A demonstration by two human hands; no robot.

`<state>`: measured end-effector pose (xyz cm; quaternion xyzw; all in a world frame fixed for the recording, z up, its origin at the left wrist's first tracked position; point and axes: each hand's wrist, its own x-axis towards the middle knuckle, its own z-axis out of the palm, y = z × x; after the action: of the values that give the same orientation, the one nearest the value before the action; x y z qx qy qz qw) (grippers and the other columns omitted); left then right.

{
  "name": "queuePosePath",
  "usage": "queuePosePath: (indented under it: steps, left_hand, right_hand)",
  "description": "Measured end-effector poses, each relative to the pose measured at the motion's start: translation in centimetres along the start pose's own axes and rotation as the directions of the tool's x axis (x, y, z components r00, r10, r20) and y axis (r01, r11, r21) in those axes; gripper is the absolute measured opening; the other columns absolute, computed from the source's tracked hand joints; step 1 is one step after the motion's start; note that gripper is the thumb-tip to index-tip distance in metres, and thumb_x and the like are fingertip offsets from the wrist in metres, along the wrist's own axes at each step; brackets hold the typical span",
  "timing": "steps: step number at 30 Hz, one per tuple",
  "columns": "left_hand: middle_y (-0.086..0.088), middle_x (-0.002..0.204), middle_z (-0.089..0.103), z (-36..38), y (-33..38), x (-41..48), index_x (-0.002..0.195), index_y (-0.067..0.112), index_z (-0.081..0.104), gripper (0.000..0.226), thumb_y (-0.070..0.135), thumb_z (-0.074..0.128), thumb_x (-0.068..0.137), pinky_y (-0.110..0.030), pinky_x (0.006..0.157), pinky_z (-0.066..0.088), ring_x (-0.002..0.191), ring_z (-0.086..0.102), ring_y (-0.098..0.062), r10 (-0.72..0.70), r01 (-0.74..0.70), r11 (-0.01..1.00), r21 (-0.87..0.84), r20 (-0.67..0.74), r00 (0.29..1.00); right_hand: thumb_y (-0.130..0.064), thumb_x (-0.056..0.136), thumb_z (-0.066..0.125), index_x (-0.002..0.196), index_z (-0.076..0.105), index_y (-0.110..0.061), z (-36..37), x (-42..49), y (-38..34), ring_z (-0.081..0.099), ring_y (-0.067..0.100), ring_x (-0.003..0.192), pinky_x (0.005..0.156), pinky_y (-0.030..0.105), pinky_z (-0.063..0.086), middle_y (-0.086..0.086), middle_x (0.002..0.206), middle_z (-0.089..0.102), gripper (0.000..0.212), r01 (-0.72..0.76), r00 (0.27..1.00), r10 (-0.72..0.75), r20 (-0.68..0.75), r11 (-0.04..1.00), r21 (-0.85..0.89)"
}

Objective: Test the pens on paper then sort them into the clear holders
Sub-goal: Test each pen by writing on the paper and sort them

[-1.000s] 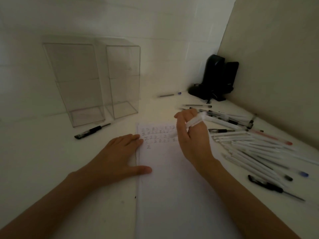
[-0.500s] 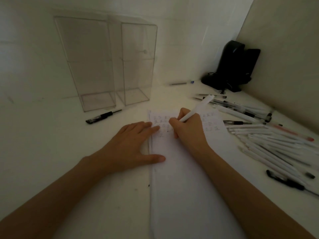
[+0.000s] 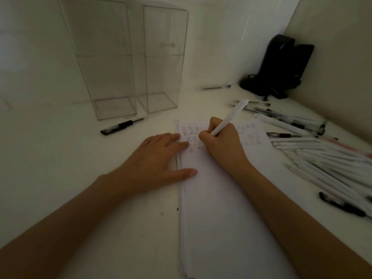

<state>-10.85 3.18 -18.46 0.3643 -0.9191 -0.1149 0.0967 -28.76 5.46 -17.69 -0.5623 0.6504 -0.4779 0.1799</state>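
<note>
Right hand [image 3: 221, 146] is pinching the light, stiff white pen [image 3: 229, 119] low, mid-frame; left hand [image 3: 157, 164] is pressing flat, fingers spread, on the paper [image 3: 221, 198].

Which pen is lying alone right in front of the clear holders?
The black pen, left of the paper; no other pen is on that side.

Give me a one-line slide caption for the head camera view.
Right hand tests a white pen on paper steadied by the left hand, clear holders behind.
</note>
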Motion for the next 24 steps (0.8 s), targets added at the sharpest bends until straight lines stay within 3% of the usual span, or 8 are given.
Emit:
queuePosePath:
  steps: [6, 24]
  left_hand:
    - [0.011, 0.152, 0.016, -0.09, 0.00, 0.09, 0.141, 0.039, 0.022, 0.096, 0.087, 0.018, 0.058, -0.019, 0.105, 0.005, 0.136, 0.011, -0.005, -0.004, 0.004, 1.000, -0.013, 0.006, 1.000]
    - [0.013, 0.152, 0.016, -0.08, -0.08, 0.20, 0.141, 0.040, 0.022, 0.105, 0.092, 0.013, 0.050, -0.019, 0.104, 0.006, 0.136, 0.012, -0.004, -0.011, 0.011, 1.000, -0.009, 0.008, 1.000]
  right_hand:
    - [-0.002, 0.076, 0.058, 0.061, 0.033, -0.013, 0.04, -0.18, -0.14, 0.029, 0.004, 0.041, 0.041, 0.013, 0.024, -0.002, 0.051, 0.028, 0.032, 0.019, 0.999, -0.019, 0.031, 1.000, 0.005]
    - [-0.004, 0.078, 0.060, 0.062, 0.035, -0.012, 0.00, -0.21, -0.19, 0.032, 0.003, 0.041, 0.041, 0.012, 0.027, -0.003, 0.051, 0.031, 0.030, 0.014, 0.998, -0.015, 0.060, 1.000, 0.009]
